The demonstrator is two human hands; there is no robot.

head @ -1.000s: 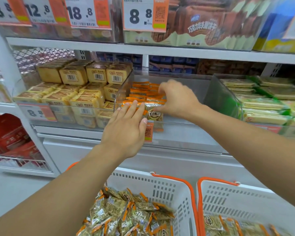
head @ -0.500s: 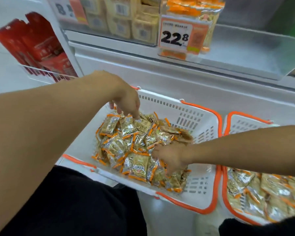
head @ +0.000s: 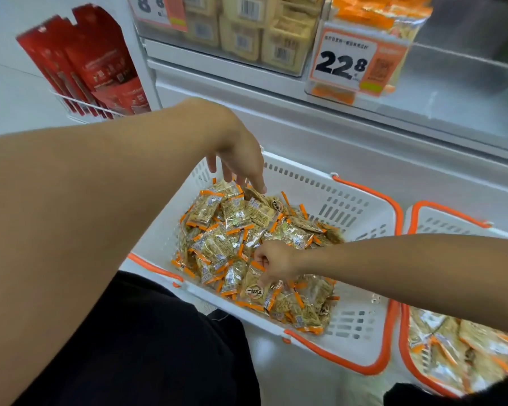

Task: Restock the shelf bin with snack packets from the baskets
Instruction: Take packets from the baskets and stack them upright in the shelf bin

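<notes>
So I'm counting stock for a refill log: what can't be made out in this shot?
Head view, the only one:
- Second basket: cut by the right edge, its packets blurred.
- Shelf bin: top cropped, fill level unseen.
- Right hand: fingers buried among the snack packets, grip count unclear.
- Packet print: too small.

Bright, even light filled the frame, seemingly from overhead, and left only faint, soft shadows; the packets in the white basket [head: 361, 230] at centre threw small glints off their wrappers. The middle was fairly sharp, but blur smeared the second basket [head: 440, 218] at lower right and the shelf bin [head: 464, 77] at upper right. Wide-angle distortion bent the shelf edges and swelled the forearm at left.
</notes>
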